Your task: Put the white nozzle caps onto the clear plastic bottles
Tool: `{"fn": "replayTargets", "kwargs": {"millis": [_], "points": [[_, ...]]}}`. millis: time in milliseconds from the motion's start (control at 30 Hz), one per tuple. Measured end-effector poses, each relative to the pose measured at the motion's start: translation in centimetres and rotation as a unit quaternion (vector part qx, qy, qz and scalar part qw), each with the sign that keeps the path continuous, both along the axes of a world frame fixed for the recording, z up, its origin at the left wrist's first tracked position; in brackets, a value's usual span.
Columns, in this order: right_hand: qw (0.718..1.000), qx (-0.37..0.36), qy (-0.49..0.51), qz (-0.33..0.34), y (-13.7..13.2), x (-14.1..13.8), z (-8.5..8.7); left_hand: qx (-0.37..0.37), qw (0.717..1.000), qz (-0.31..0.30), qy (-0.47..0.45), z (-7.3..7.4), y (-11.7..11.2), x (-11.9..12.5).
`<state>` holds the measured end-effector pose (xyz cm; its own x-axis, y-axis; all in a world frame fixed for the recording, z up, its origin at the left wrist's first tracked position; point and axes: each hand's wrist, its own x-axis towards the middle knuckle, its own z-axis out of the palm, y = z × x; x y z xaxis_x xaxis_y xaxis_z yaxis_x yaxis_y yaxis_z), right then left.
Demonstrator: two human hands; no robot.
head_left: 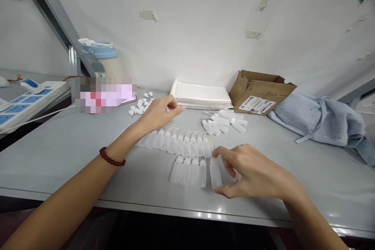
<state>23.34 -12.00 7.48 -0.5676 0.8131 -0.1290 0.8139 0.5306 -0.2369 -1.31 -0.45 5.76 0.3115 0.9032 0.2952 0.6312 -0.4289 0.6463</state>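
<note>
My right hand [246, 170] grips a small translucent plastic bottle [216, 174] between its index finger at the neck and its thumb at the base. Just left of it, several similar bottles [188, 174] lie side by side in a short row. Behind these runs a longer row of bottles [166, 141] with thin curved strips at their necks. My left hand [162, 111] hovers over the far end of that row, fingers loosely bent and thumb stretched out, with nothing visible in it. Small white caps [140, 105] lie scattered beside it.
More loose bottles [224, 121] are heaped in front of a stack of white sheets [202, 93] and an open cardboard box [260, 93]. Grey-blue cloth [325, 125] lies at the right. A cup with a blue lid [101, 56] and a power strip [26, 103] stand left.
</note>
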Motion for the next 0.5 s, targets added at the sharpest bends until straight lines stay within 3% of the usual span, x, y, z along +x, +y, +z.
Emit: {"fn": "replayTargets", "kwargs": {"millis": [67,167,233,333,500], "points": [[1.000,0.001,0.022,-0.015,-0.1,0.1,0.3,-0.096,0.989,-0.077,-0.086,0.7,-1.2,0.8],[0.997,0.014,0.075,-0.018,0.1,0.1,0.1,-0.252,0.931,-0.226,-0.137,1.3,-2.6,1.8],[0.993,0.021,0.117,-0.002,0.4,0.0,-0.2,-0.314,0.897,-0.282,-0.132,1.3,-3.1,2.3],[0.986,0.025,0.163,0.019,0.6,-0.2,-0.7,-0.353,0.873,-0.308,-0.136,0.9,-3.3,2.8],[0.979,0.021,0.200,0.038,0.7,-0.3,-0.8,-0.360,0.869,-0.297,-0.166,0.5,-3.1,2.9]]}}
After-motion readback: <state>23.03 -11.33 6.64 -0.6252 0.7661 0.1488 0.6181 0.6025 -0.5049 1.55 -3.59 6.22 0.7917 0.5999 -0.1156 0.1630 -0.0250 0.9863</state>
